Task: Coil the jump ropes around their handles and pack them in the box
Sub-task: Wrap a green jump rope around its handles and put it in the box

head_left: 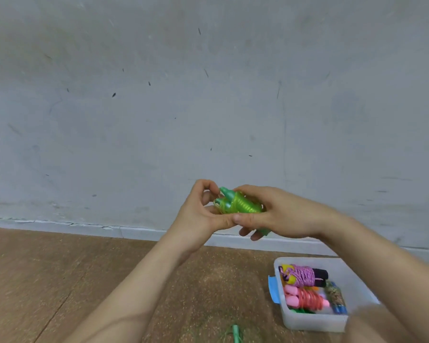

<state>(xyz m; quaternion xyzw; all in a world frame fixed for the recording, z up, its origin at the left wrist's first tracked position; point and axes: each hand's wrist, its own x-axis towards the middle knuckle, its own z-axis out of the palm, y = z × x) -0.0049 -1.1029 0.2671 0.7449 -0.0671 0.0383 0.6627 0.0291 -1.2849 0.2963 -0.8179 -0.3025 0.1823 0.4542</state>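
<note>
A coiled green plastic jump rope (238, 204) sits between two hands, the left hand (198, 216) at its left end and the right hand (280, 214) over its right part, before the grey plaster wall (208, 95). Below and right of them, a translucent plastic box (307, 324) stands on the brown wooden floor (60, 268). In it, a purple-corded rope bundle (305, 276) lies at the far end, with a pink-handled rope bundle (305, 299) just nearer. A loose green rope handle (236, 334) lies on the floor left of the box.

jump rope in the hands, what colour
The jump rope is green, its coiled cord a lighter yellow-green; head view.
</note>
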